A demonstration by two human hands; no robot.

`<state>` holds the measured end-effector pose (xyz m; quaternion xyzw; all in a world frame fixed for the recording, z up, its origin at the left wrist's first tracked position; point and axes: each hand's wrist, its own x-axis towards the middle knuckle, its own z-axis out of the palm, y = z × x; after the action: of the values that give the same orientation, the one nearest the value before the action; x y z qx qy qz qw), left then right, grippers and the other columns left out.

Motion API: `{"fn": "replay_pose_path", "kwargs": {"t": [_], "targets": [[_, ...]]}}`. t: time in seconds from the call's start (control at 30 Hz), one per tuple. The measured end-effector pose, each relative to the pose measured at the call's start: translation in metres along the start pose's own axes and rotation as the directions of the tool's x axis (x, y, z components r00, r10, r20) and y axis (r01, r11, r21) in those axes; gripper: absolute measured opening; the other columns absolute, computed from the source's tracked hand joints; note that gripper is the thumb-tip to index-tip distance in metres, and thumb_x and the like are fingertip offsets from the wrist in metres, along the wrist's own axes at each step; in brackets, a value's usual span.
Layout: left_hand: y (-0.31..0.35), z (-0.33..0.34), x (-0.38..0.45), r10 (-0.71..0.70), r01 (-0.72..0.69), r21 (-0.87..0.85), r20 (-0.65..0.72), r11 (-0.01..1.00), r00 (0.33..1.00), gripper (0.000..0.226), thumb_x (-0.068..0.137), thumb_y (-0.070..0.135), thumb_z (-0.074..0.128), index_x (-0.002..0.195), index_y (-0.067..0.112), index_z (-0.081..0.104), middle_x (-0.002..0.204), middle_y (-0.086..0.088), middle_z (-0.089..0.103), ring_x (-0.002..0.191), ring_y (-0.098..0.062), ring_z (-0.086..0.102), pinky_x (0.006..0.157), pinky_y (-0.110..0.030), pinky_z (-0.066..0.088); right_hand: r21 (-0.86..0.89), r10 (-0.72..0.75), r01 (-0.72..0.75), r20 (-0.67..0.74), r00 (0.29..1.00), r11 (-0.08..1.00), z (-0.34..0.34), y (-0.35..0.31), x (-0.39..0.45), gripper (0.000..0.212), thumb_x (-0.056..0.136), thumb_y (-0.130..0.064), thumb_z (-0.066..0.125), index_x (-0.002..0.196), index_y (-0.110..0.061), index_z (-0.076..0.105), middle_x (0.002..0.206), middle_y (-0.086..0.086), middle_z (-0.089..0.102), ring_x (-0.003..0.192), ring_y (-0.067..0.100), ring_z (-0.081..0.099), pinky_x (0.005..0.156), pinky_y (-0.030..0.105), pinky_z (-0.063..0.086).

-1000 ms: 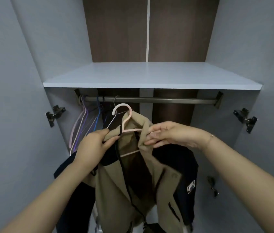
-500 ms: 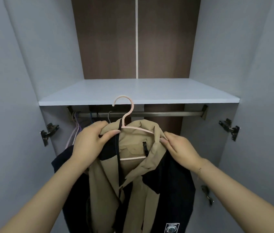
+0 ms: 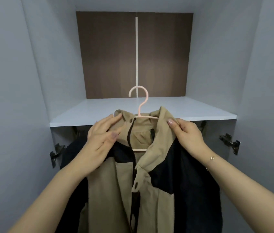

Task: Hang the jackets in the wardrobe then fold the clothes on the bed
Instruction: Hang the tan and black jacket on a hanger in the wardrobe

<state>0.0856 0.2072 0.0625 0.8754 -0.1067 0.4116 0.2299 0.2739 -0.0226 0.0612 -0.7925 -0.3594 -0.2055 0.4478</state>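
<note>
A tan and black jacket (image 3: 116, 190) hangs on a pink hanger (image 3: 140, 102), held up in front of the open wardrobe. My left hand (image 3: 102, 137) grips the jacket's left shoulder by the collar, thumb in front. My right hand (image 3: 187, 135) pinches the right collar and shoulder. The hanger's hook stands free above the collar, level with the white shelf (image 3: 75, 117) and touching nothing. The jacket and my hands hide most of the hanging rail under the shelf.
Grey wardrobe side walls (image 3: 32, 81) close in left and right, with a dark brown back panel (image 3: 107, 56) above the shelf. Metal door hinges (image 3: 55, 153) (image 3: 230, 142) stick out at both sides. A dark garment (image 3: 72, 148) shows behind my left wrist.
The jacket on its hanger has been lifted higher, and the hook now stands above the shelf edge. My right hand moved from the hanger to the right collar. The view tilted upward, hiding the rail.
</note>
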Motion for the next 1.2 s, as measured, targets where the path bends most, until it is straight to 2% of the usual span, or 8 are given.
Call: {"fn": "replay_pose_path", "kwargs": {"t": [0.13,0.2,0.3,0.5,0.63,0.77,1.0,1.2], "targets": [[-0.011,-0.023,0.027,-0.13,0.137,0.062,-0.1,0.989,0.986,0.04,0.094,0.051,0.045,0.127,0.033,0.056,0.141,0.012,0.051,0.13,-0.011,0.046,0.106,-0.034,0.036,0.041,-0.059,0.062,-0.061,0.996,0.997,-0.01,-0.022,0.01,0.051,0.097,-0.05,0.048,0.066,-0.011,0.049,0.056,-0.007,0.039,0.055,0.011,0.038,0.058,0.032,0.031],[-0.015,-0.029,0.042,-0.224,0.231,0.209,-0.056,0.95,0.973,0.044,0.087,0.048,0.049,0.129,0.036,0.045,0.101,0.005,0.067,0.091,-0.019,0.062,0.076,-0.038,0.048,0.079,-0.07,0.079,-0.11,0.991,0.994,-0.017,-0.032,0.018,0.05,0.094,-0.056,0.047,0.065,-0.015,0.05,0.056,-0.008,0.041,0.056,0.011,0.04,0.059,0.033,0.032],[-0.016,-0.03,0.069,-0.101,0.152,0.383,-0.149,0.911,0.984,0.042,0.085,0.069,0.04,0.102,0.036,0.056,0.062,0.011,0.053,0.058,-0.009,0.047,0.05,-0.029,0.031,0.046,-0.054,0.062,-0.16,0.986,0.997,-0.029,-0.041,0.042,0.046,0.088,-0.065,0.043,0.07,-0.025,0.059,0.058,-0.006,0.049,0.058,0.009,0.046,0.06,0.032,0.037],[-0.029,-0.029,0.168,0.012,0.115,0.529,-0.231,0.841,0.973,0.041,0.083,0.067,0.043,0.088,0.028,0.056,0.069,0.009,0.055,0.067,-0.017,0.051,0.051,-0.029,0.032,-0.008,-0.022,0.021,-0.243,0.97,1.0,-0.045,-0.041,0.125,0.041,0.092,-0.06,0.048,0.059,-0.036,0.054,0.049,-0.018,0.047,0.054,0.01,0.043,0.056,0.031,0.034],[-0.049,-0.015,0.235,0.016,0.109,0.541,-0.221,0.834,0.975,0.051,0.074,0.075,0.031,0.089,0.03,0.049,0.076,0.01,0.054,0.07,-0.015,0.05,0.05,-0.027,0.026,-0.06,0.029,-0.05,-0.313,0.949,0.997,-0.047,-0.024,0.197,0.048,0.092,-0.06,0.049,0.061,-0.023,0.054,0.048,-0.013,0.049,0.054,0.007,0.046,0.053,0.029,0.032],[-0.087,0.011,0.289,-0.102,0.183,0.523,-0.18,0.833,0.978,0.052,0.072,0.073,0.036,0.101,0.032,0.047,0.083,0.013,0.052,0.078,-0.018,0.053,0.061,-0.031,0.033,-0.152,0.048,-0.094,-0.283,0.958,0.984,-0.036,0.003,0.266,0.049,0.094,-0.053,0.05,0.059,-0.018,0.051,0.056,-0.008,0.051,0.06,0.011,0.05,0.053,0.028,0.03],[-0.169,0.07,0.376,-0.295,0.332,0.525,-0.155,0.784,0.943,0.034,0.077,0.063,0.057,0.083,0.032,0.045,0.074,0.011,0.052,0.073,-0.016,0.05,0.054,-0.028,0.028,-0.286,0.1,-0.144,-0.162,0.982,0.947,0.01,0.073,0.363,0.034,0.097,-0.034,0.044,0.083,-0.013,0.067,0.073,-0.003,0.059,0.074,0.024,0.058,0.065,0.031,0.042],[-0.253,0.151,0.364,-0.48,0.384,0.546,0.039,0.744,0.876,0.036,0.08,0.057,0.058,0.066,0.027,0.043,0.071,0.012,0.052,0.067,-0.01,0.049,0.051,-0.025,0.029,-0.379,0.21,-0.171,0.065,0.975,0.909,0.076,0.162,0.364,0.043,0.099,-0.033,0.041,0.064,-0.012,0.055,0.067,0.0,0.059,0.066,0.02,0.057,0.053,0.027,0.036]]}}
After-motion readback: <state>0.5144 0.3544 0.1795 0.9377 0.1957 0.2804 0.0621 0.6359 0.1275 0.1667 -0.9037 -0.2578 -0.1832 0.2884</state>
